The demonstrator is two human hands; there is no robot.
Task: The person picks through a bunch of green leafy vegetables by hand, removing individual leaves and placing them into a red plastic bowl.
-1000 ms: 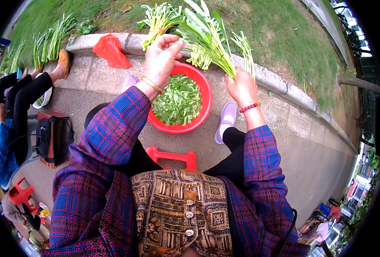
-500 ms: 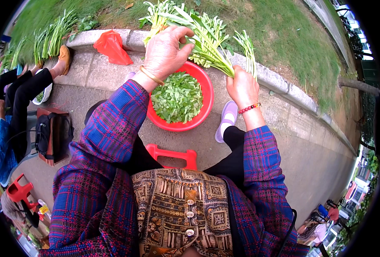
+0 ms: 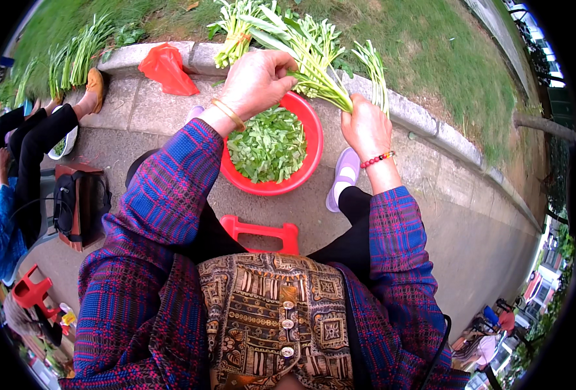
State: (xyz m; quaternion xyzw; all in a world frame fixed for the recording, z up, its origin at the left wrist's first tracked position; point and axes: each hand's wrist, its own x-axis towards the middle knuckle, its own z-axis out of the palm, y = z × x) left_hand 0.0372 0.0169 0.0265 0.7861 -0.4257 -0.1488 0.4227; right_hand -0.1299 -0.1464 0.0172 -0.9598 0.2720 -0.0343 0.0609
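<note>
The left hand (image 3: 257, 79) has moved right to pinch the leafy stalks (image 3: 314, 55) gripped by the right hand (image 3: 365, 127), above the red basin (image 3: 311, 140).

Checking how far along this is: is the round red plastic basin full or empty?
Partly full: the round red plastic basin holds picked green leaves, inner wall bare above them.
</note>
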